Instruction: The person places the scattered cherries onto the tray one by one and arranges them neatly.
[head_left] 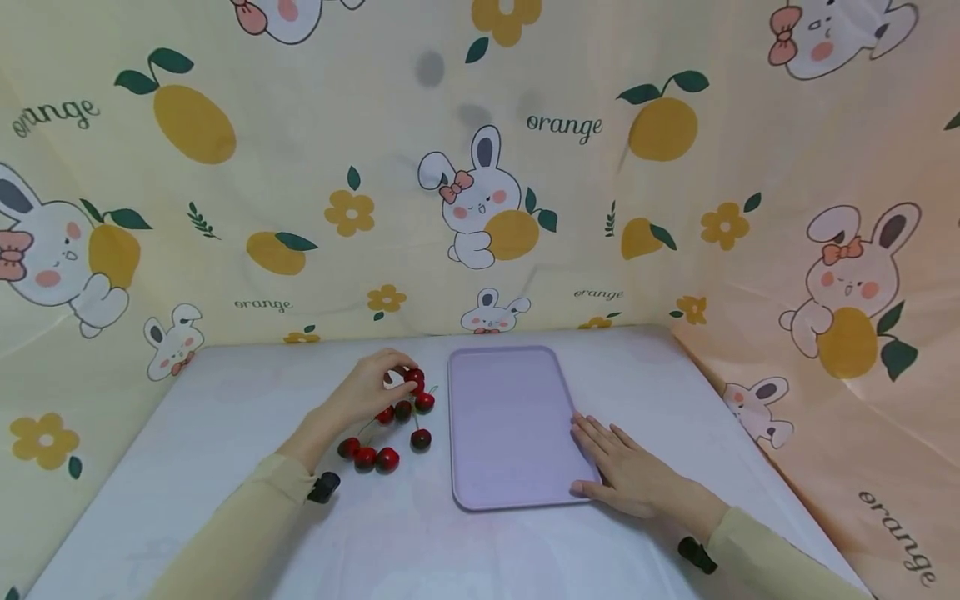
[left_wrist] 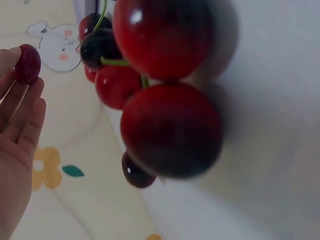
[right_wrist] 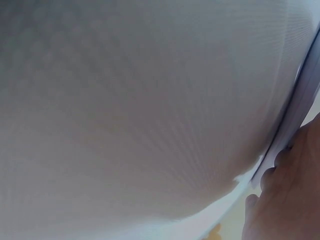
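My left hand (head_left: pixel 369 388) pinches a dark red cherry (left_wrist: pixel 30 65) between thumb and fingers, held above the other cherries. Several red and dark cherries (head_left: pixel 387 459) lie on the table below and in front of that hand, some with green stems. To their right lies a flat lilac tray (head_left: pixel 510 433) with a raised rim, nothing on it. My right hand (head_left: pixel 633 471) rests at the tray's right edge near its front corner, fingers extended, the thumb over the rim. In the right wrist view the fingers (right_wrist: pixel 295 170) touch the side of the tray (right_wrist: pixel 297 105).
The table (head_left: pixel 390 550) wears a whitish cover. Behind it and at the sides hangs a cream cloth (head_left: pixel 405 125) printed with rabbits, oranges and flowers. A small black wrist camera (head_left: pixel 324 487) sits under the left wrist, another camera (head_left: pixel 697 555) under the right.
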